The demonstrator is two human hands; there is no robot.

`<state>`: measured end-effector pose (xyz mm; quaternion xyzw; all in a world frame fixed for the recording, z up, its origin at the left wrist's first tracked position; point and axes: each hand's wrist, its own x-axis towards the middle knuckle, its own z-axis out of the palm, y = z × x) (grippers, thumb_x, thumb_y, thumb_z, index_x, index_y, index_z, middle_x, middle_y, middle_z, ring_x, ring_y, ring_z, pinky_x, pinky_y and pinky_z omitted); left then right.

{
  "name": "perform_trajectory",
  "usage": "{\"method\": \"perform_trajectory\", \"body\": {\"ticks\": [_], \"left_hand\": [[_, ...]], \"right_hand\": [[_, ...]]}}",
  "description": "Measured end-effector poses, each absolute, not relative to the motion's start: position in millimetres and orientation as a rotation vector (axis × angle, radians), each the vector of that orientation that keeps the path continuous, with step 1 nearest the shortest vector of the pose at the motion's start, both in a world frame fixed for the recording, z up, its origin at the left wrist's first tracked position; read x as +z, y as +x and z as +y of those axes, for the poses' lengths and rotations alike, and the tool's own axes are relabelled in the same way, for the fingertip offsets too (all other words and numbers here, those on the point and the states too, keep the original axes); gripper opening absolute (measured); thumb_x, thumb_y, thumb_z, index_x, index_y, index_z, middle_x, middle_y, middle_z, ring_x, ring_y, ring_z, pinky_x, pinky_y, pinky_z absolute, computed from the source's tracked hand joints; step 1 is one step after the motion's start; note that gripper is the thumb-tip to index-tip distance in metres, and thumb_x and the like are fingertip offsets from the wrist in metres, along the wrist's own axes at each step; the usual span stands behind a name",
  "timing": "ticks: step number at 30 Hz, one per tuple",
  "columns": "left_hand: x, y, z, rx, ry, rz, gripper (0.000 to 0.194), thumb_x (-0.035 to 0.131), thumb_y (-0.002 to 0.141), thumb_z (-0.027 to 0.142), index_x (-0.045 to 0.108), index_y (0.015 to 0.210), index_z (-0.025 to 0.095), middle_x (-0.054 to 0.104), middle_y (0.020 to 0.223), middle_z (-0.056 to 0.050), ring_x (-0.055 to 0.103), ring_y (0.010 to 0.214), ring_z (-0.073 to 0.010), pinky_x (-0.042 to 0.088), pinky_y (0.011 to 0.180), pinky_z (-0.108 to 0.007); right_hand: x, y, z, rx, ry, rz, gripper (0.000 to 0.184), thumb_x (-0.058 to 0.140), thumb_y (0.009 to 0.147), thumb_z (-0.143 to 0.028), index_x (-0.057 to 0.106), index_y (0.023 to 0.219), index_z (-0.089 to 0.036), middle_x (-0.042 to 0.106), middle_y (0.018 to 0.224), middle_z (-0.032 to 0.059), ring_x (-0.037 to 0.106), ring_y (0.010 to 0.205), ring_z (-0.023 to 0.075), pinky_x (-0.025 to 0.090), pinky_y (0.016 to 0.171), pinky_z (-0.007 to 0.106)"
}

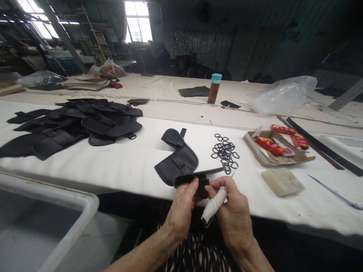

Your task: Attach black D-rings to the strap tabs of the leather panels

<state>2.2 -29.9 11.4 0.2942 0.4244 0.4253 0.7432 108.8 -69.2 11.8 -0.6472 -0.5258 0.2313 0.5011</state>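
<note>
My left hand (181, 209) is closed around the lower edge of a black leather piece (187, 177), held edge-on just above the table's front edge. My right hand (236, 211) grips an awl-like tool with a white wrapped handle (214, 204); its thin metal tip points up and away. The thumb and forefinger of that hand also pinch a short black strap (203, 186) on the leather piece. Directly behind my hands lie more black leather pieces (177, 162) with a strap loop. A small heap of black metal rings (225, 151) is just beyond my right hand.
At left, a large pile of black leather pieces (96, 117) covers the white table. To the right are a cardboard box (256, 156) with red packets, a waxy block (283, 182) and scissors (334, 192). A bottle (214, 90) stands farther back. A white-rimmed bin (87, 202) sits front left.
</note>
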Motion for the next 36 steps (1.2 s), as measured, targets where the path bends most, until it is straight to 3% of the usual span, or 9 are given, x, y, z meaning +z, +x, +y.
{"method": "perform_trajectory", "body": {"ticks": [9, 19, 29, 31, 34, 36], "left_hand": [[9, -1, -30, 0.987, 0.582, 0.826, 0.016, 0.067, 0.07, 0.03, 0.067, 0.07, 0.014, 0.066, 0.069, -0.002, 0.06, 0.072, -0.0167, 0.047, 0.066, -0.026], [8, 2, -26, 0.948, 0.854, 0.806, 0.019, 0.06, 0.078, 0.027, 0.071, 0.09, 0.016, 0.071, 0.096, -0.005, 0.062, 0.09, -0.0211, 0.044, 0.089, -0.033], [7, -1, -19, 0.911, 0.75, 0.838, 0.016, 0.067, 0.072, 0.024, 0.07, 0.086, 0.016, 0.071, 0.084, -0.004, 0.064, 0.076, -0.0166, 0.049, 0.073, -0.028], [10, -3, -17, 0.877, 0.743, 0.86, 0.014, 0.066, 0.073, 0.026, 0.069, 0.078, 0.013, 0.071, 0.075, -0.006, 0.063, 0.068, -0.0159, 0.05, 0.069, -0.027], [20, -9, -16, 0.776, 0.709, 0.861, 0.022, 0.066, 0.073, 0.029, 0.068, 0.069, 0.008, 0.069, 0.067, -0.009, 0.063, 0.061, -0.0167, 0.051, 0.066, -0.03], [30, -14, -16, 0.688, 0.658, 0.834, 0.023, 0.066, 0.072, 0.029, 0.068, 0.068, 0.006, 0.069, 0.067, -0.01, 0.063, 0.06, -0.017, 0.051, 0.063, -0.03]], "right_hand": [[15, 110, -62, 0.66, -1.582, -1.226, 0.013, 0.055, 0.081, -0.028, 0.046, 0.073, -0.022, 0.05, 0.057, -0.0064, 0.045, 0.049, 0.0099, 0.038, 0.046, 0.02], [11, 111, -58, 0.689, -1.567, -1.208, 0.018, 0.054, 0.081, -0.027, 0.04, 0.071, -0.022, 0.042, 0.054, -0.0088, 0.038, 0.049, 0.0086, 0.032, 0.045, 0.019], [13, 110, -66, 0.62, -1.599, -1.312, 0.016, 0.051, 0.085, -0.025, 0.042, 0.072, -0.023, 0.044, 0.053, -0.0078, 0.042, 0.045, 0.0089, 0.035, 0.042, 0.019], [15, 116, -71, 0.423, -1.571, -1.382, 0.009, 0.051, 0.085, -0.023, 0.047, 0.077, -0.022, 0.054, 0.059, -0.0048, 0.049, 0.048, 0.0104, 0.039, 0.045, 0.021], [20, 130, -73, 0.002, -1.471, -1.439, 0.009, 0.059, 0.08, -0.022, 0.051, 0.083, -0.022, 0.065, 0.09, 0.006, 0.061, 0.076, 0.0187, 0.047, 0.066, 0.03], [27, 137, -69, 0.041, -1.422, -1.472, 0.012, 0.061, 0.079, -0.021, 0.05, 0.083, -0.023, 0.063, 0.106, 0.0088, 0.059, 0.093, 0.0222, 0.047, 0.077, 0.035]]}}
